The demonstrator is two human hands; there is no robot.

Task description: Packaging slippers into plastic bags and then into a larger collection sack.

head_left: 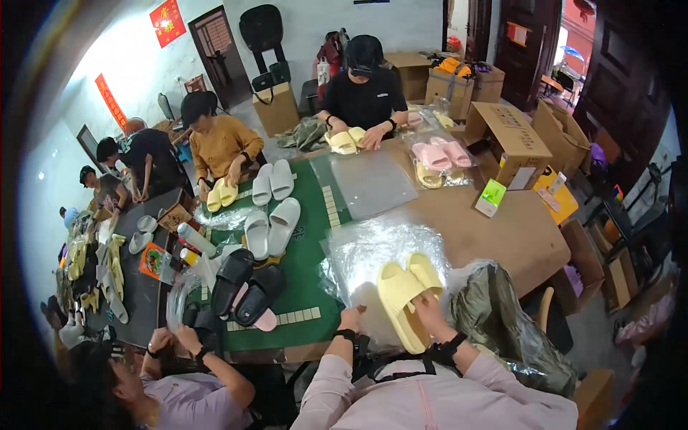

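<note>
Gripping a pair of pale yellow slides (pixel 393 292) in the right hand (pixel 428 315), with fingers tucked against the footbeds, over clear plastic bags (pixel 364 251). Keeping the left hand (pixel 351 319) at the bags' near-left edge, fingers curled; cannot tell whether pinching film. Leftward, on a green mat (pixel 312 252), black slides (pixel 262 287); rightward, crumpled olive sheeting (pixel 494 315).

Pale yellow slippers (pixel 395 295) paired, toes pointing away, over flat clear plastic bags (pixel 362 251).

Yellow slipper (pixel 423 270) partly behind right hand (pixel 430 315)
</note>
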